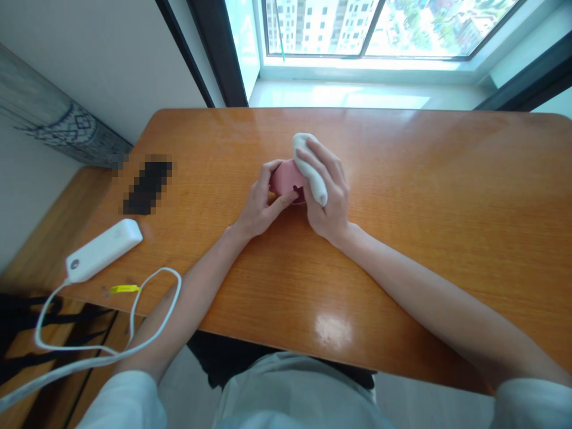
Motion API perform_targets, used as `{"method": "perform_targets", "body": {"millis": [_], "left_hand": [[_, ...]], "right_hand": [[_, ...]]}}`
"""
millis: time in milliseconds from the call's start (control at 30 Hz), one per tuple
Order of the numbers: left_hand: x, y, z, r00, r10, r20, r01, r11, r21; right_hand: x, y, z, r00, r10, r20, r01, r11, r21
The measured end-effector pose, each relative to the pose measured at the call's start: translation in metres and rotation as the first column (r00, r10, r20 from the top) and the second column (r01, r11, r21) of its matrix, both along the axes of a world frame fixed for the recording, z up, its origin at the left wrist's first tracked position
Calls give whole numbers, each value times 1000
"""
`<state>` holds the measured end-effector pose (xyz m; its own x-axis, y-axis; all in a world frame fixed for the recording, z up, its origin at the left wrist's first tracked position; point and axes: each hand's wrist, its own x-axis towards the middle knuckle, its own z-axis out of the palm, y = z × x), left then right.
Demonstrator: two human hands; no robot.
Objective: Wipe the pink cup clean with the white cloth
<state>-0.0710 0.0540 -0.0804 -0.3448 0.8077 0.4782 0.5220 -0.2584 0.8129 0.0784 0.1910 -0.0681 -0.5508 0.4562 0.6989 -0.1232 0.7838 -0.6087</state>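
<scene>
A small round pink object (285,177) sits on the orange wooden table (402,250) near its middle. My left hand (259,205) grips it from the left, thumb against its front side. My right hand (328,190) presses a rolled white cloth (310,167) against the pink object's right side and top, fingers wrapped over the cloth. Part of the pink object is hidden behind both hands.
A white power bank (103,249) lies at the table's left edge with a white cable (147,304) looping off the front. A small yellow tag (125,289) lies near it. A blurred dark item (146,186) rests at far left. A window runs behind the table.
</scene>
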Motion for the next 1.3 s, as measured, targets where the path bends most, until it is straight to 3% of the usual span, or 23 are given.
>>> {"method": "perform_targets", "body": {"millis": [100, 233, 300, 433, 500, 567, 633, 667, 700, 767, 867, 1067, 1133, 1233, 1300], "left_hand": [[0, 0, 0, 1000, 6, 2, -6, 1000, -6], [-1, 1, 1, 1000, 21, -16, -21, 1000, -11], [-2, 0, 1, 999, 28, -20, -28, 999, -14], [-4, 0, -2, 1000, 6, -5, -6, 1000, 0], [-4, 0, -3, 1000, 0, 1, 0, 1000, 1], [-4, 0, -2, 1000, 5, -4, -5, 1000, -9], [-3, 0, 0, 1000, 15, -22, -15, 1000, -12], [-3, 0, 1, 999, 16, -32, -16, 1000, -13], [-3, -1, 3, 999, 13, -43, -13, 1000, -14], [-2, -2, 5, 998, -8, -63, 7, 1000, -13], [-2, -3, 6, 997, -21, -69, 20, 1000, -12], [-3, 1, 2, 997, 29, -70, -30, 999, -18], [-3, 1, 1, 997, 30, -72, -31, 999, -13], [-3, 0, 0, 998, 21, -67, -22, 1000, -9], [-3, 0, 0, 998, 22, -60, -22, 1000, -7]], "right_hand": [[-1, -2, 2, 1000, 21, -13, -20, 998, 61], [-7, 5, -2, 999, -26, -40, 18, 983, -182], [-6, 6, -3, 1000, -21, -19, 17, 977, -211], [0, 0, 0, 1000, 22, -14, -20, 993, 118], [-1, -1, 1, 998, 35, -47, -27, 986, 164], [-4, 1, 1, 997, 12, -73, -13, 1000, -18], [-6, 2, 0, 999, -20, -46, 9, 972, -236], [-6, 2, 0, 999, -24, -35, 13, 962, -271], [-5, 1, 1, 1000, -20, -24, 13, 968, -252], [-2, -1, 3, 1000, 12, -14, -14, 996, -93], [2, -3, 5, 998, 67, -9, -66, 992, 107], [-3, 6, -2, 1000, 0, -20, -2, 993, -115], [-1, 4, -1, 1000, 7, 3, -7, 999, -47], [3, -2, 3, 997, 64, 37, -69, 984, 162], [2, -3, 4, 997, 78, 14, -80, 983, 167]]}}
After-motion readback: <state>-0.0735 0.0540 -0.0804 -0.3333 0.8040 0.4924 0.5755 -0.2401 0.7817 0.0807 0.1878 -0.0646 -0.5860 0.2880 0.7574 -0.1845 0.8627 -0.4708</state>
